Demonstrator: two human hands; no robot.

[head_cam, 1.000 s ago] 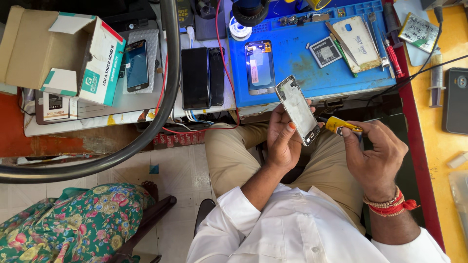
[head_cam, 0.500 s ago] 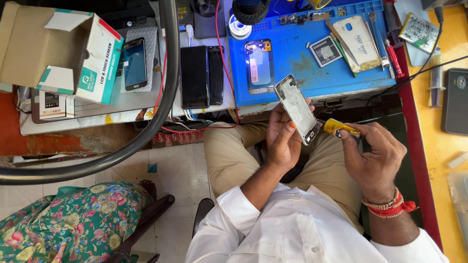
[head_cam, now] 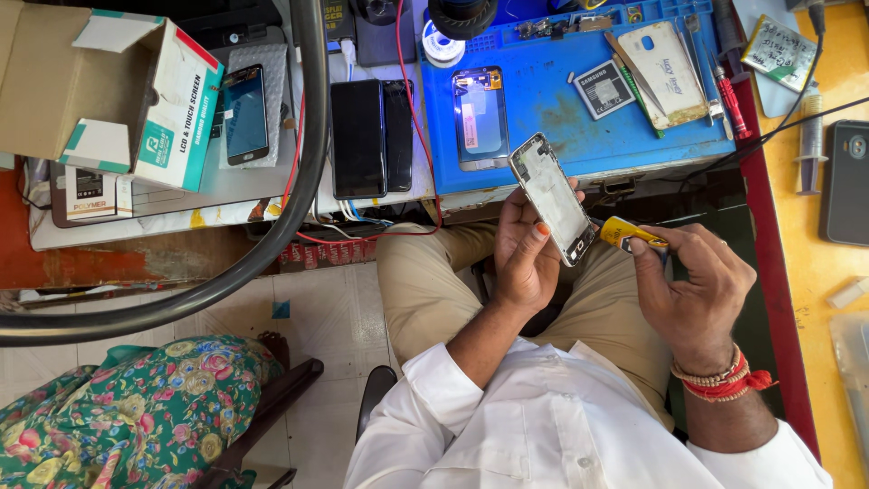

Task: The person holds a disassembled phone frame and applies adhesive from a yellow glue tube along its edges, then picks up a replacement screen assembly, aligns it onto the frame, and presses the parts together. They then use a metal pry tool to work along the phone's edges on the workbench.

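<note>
Cluttered bench (head_cam: pixel 226 195): blue mat (head_cam: pixel 543 118) far right, black phones (head_cam: pixel 358 136) middle, cardboard box (head_cam: pixel 100 91) far left.

Silver phone frame (head_cam: pixel 552 197) (opened, tilted) meets a yellow-handled screwdriver (head_cam: pixel 631 234).

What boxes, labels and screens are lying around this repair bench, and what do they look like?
Open cardboard box, far left: white, green and red panels.
Small dark-screened phone, beside the box, on a grey pad.
Two black rectangular phones, side by side, middle of bench.
Small square grey battery with label, on the blue mat.
Bare silver phone frame, held in the left hand.
</note>
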